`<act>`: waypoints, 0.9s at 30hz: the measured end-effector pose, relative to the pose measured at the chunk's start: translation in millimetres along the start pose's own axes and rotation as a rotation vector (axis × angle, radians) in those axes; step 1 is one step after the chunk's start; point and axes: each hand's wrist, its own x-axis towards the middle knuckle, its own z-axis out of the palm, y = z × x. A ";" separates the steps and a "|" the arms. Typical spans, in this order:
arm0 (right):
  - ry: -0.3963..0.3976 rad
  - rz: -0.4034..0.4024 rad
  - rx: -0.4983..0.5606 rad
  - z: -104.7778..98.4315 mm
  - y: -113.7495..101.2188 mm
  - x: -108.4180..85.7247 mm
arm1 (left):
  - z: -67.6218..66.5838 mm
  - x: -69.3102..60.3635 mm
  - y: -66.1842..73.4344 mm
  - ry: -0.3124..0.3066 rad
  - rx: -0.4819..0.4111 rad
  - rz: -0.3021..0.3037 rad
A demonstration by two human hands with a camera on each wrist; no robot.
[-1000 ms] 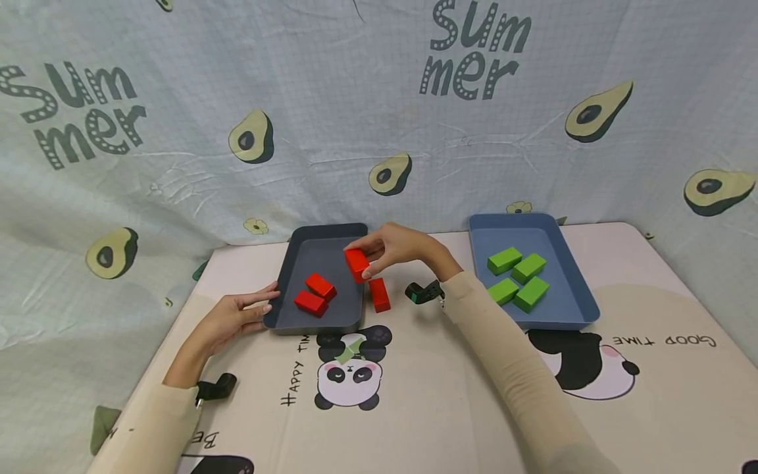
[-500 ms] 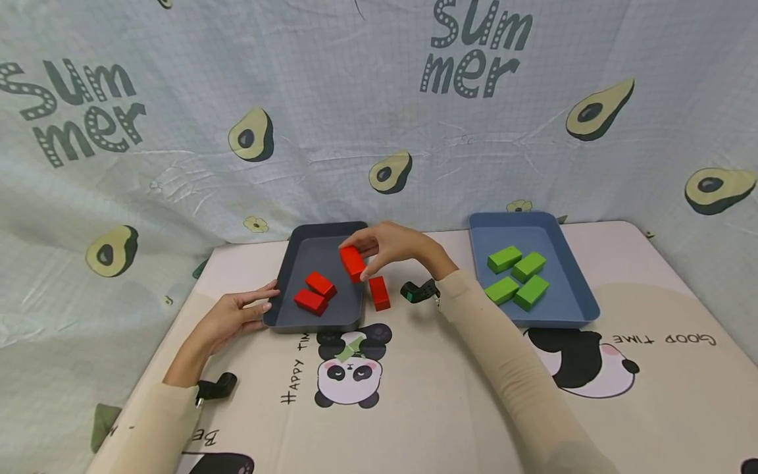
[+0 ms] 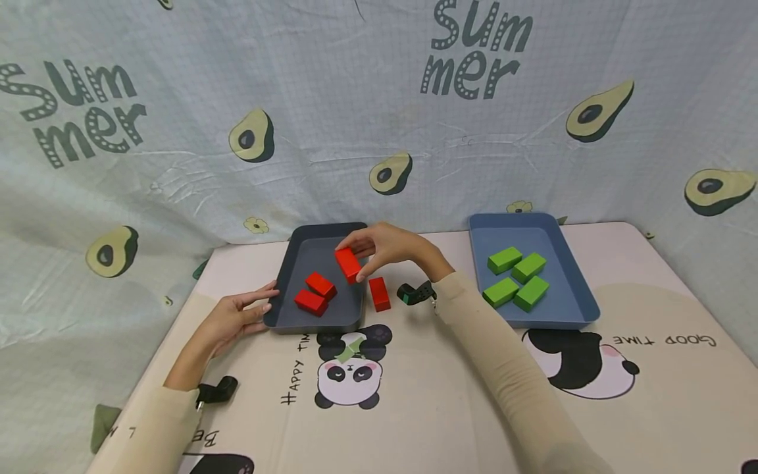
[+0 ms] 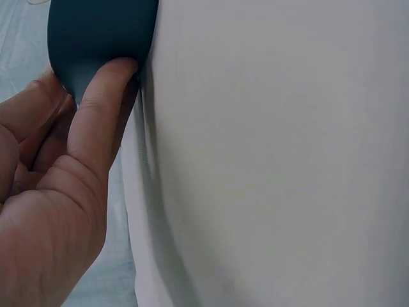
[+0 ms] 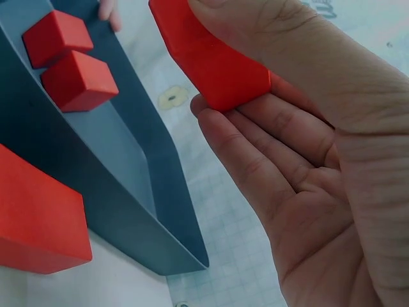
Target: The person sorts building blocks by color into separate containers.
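Note:
My right hand (image 3: 387,247) pinches a red block (image 3: 348,264) between thumb and fingers above the right part of the dark grey tray (image 3: 320,247). In the right wrist view, the held red block (image 5: 217,64) is tilted, with the thumb on top and fingertips beneath. Two red blocks (image 3: 320,285) lie close together inside that tray. Another red block (image 3: 379,294) rests on the table just outside its right wall. My left hand (image 3: 233,319) touches the tray's left side with fairly straight fingers. In the left wrist view, the thumb (image 4: 96,115) lies against the tray's outer corner (image 4: 102,38).
A blue tray (image 3: 571,289) with several green blocks (image 3: 529,268) stands to the right. A panda-printed cloth (image 3: 426,401) covers the table. Behind it hangs a pale curtain (image 3: 320,79) printed with avocados.
My right hand has moved slightly left with the pinched red block, bringing it further over the dark grey tray. The left hand and the other blocks have stayed in place.

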 end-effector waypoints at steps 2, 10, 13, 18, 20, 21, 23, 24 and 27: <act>0.000 -0.005 -0.002 0.4 -0.4 0.2 | -0.2 0.0 -0.2 0.001 0.003 -0.004; -0.008 -0.010 0.012 4.0 1.3 2.5 | 0.0 -0.7 -0.7 -0.014 0.013 0.011; -0.010 -0.006 0.004 5.1 0.8 4.0 | 0.4 -0.8 0.0 -0.019 0.006 0.013; -0.012 -0.008 0.004 6.5 0.7 6.6 | 0.1 -0.5 0.6 -0.026 -0.008 0.013; -0.010 -0.011 0.009 6.9 0.8 7.4 | -0.2 -0.6 0.8 -0.031 -0.008 0.015; -0.010 -0.013 0.012 7.1 0.7 7.7 | -0.4 -0.7 0.8 -0.033 -0.008 0.015; -0.010 -0.014 0.014 7.6 0.4 8.2 | -0.3 -0.7 1.0 -0.033 -0.007 0.014; -0.010 -0.013 0.014 7.8 0.2 8.4 | -0.2 -0.7 1.2 -0.030 -0.003 0.013; -0.009 -0.008 0.015 8.4 -0.1 9.1 | -0.1 -0.8 2.3 -0.029 0.001 0.012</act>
